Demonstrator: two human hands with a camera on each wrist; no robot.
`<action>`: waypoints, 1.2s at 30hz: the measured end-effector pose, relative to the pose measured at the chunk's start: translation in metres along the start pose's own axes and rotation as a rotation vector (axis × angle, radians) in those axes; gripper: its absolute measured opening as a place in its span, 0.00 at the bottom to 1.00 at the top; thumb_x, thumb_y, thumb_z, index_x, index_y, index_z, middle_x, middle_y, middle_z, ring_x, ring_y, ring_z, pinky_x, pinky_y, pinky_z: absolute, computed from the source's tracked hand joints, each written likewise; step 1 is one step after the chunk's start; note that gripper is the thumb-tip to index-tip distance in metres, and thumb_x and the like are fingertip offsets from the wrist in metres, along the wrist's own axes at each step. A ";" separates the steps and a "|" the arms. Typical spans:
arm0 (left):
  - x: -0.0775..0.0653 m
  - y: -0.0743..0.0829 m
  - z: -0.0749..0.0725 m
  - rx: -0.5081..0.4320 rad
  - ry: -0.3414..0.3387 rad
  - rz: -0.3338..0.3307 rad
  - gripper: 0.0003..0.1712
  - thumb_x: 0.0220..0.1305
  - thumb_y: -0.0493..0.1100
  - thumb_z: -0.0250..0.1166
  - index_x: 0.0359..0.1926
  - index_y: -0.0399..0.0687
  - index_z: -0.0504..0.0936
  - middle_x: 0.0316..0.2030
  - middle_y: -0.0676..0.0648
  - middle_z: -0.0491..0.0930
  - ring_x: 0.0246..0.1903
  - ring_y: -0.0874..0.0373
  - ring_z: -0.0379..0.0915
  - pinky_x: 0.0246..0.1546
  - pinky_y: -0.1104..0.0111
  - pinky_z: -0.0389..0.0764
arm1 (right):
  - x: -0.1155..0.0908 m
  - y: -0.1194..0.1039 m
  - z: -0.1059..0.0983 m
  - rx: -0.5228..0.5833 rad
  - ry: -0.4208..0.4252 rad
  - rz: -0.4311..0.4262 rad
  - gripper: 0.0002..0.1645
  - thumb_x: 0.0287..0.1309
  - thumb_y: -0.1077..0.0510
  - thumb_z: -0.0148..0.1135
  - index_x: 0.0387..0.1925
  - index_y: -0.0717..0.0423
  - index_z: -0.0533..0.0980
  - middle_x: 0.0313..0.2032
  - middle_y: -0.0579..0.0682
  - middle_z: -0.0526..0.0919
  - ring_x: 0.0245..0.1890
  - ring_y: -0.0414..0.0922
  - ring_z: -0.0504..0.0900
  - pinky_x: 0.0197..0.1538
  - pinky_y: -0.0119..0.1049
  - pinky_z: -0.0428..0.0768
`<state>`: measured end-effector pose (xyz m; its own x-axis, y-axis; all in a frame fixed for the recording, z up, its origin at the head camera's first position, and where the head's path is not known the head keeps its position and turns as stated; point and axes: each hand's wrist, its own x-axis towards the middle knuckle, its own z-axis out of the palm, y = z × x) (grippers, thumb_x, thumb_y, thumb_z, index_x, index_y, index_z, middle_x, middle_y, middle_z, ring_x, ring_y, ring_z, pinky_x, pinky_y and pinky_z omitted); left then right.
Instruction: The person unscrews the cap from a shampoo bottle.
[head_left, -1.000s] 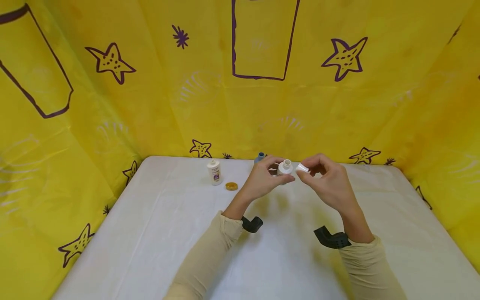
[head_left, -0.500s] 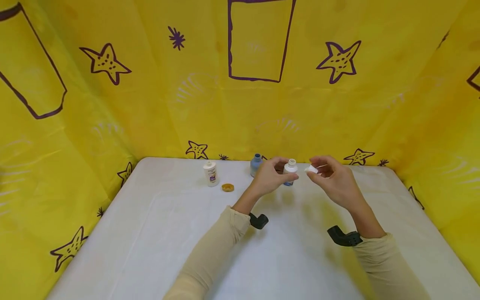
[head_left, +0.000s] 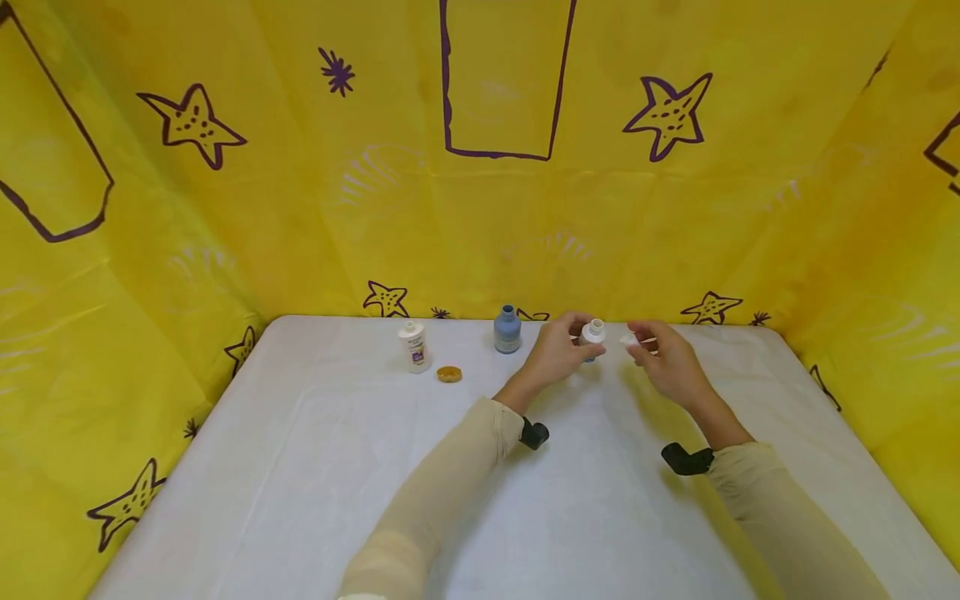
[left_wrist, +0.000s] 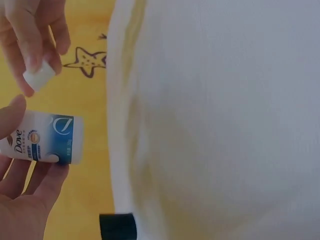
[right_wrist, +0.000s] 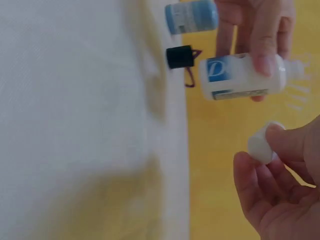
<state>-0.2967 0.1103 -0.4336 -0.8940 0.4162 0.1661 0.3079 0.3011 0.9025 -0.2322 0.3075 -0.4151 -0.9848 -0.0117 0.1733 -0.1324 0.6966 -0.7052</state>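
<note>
My left hand (head_left: 557, 354) grips a small white Dove bottle (head_left: 592, 335) above the far part of the table, its bare neck pointing up. In the left wrist view the bottle (left_wrist: 45, 137) shows a blue patch near its base. To the right, my right hand (head_left: 673, 368) pinches a white cap (head_left: 628, 340) between thumb and fingers. The right wrist view shows the cap (right_wrist: 260, 146) apart from the bottle (right_wrist: 237, 77), a short gap between them.
A blue bottle (head_left: 507, 332) without a cap stands left of my left hand, near the table's back edge. Farther left are a white bottle (head_left: 416, 350) and an orange-brown lid (head_left: 449, 374). A yellow patterned cloth (head_left: 480, 233) rises behind the white-covered table (head_left: 300, 483).
Both hands have shifted right in the head view, with the Dove bottle and cap still held apart. The blue bottle, partly hidden behind the left hand before, is now in full sight.
</note>
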 end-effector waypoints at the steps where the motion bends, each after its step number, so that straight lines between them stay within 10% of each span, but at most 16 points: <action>1: 0.002 -0.001 0.004 0.001 0.006 -0.011 0.28 0.60 0.43 0.76 0.60 0.46 0.77 0.53 0.45 0.84 0.50 0.56 0.82 0.52 0.70 0.84 | 0.001 0.003 0.002 0.003 -0.003 0.020 0.26 0.73 0.62 0.57 0.67 0.67 0.68 0.56 0.68 0.75 0.50 0.60 0.81 0.40 0.22 0.82; 13: 0.008 -0.003 0.032 0.061 0.058 -0.107 0.28 0.61 0.43 0.75 0.62 0.47 0.78 0.53 0.47 0.84 0.47 0.60 0.78 0.53 0.66 0.82 | 0.008 0.031 0.008 -0.108 0.029 0.037 0.22 0.70 0.68 0.55 0.62 0.73 0.74 0.47 0.73 0.78 0.50 0.66 0.77 0.57 0.62 0.76; 24: 0.008 -0.009 0.037 0.078 0.044 -0.124 0.29 0.62 0.41 0.75 0.63 0.46 0.77 0.54 0.46 0.84 0.47 0.59 0.77 0.56 0.66 0.81 | 0.008 0.040 0.008 -0.134 -0.002 0.104 0.22 0.62 0.60 0.67 0.54 0.70 0.78 0.43 0.66 0.83 0.42 0.57 0.80 0.42 0.37 0.76; 36: 0.007 -0.012 0.040 0.102 0.040 -0.100 0.27 0.60 0.42 0.76 0.60 0.47 0.78 0.51 0.48 0.85 0.42 0.63 0.75 0.51 0.72 0.80 | 0.010 0.043 0.014 -0.174 -0.080 0.131 0.22 0.61 0.56 0.70 0.51 0.68 0.79 0.41 0.63 0.84 0.41 0.54 0.80 0.43 0.38 0.76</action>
<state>-0.2939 0.1439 -0.4588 -0.9335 0.3459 0.0944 0.2458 0.4258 0.8708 -0.2495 0.3275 -0.4533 -0.9990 0.0352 0.0285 0.0117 0.8089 -0.5879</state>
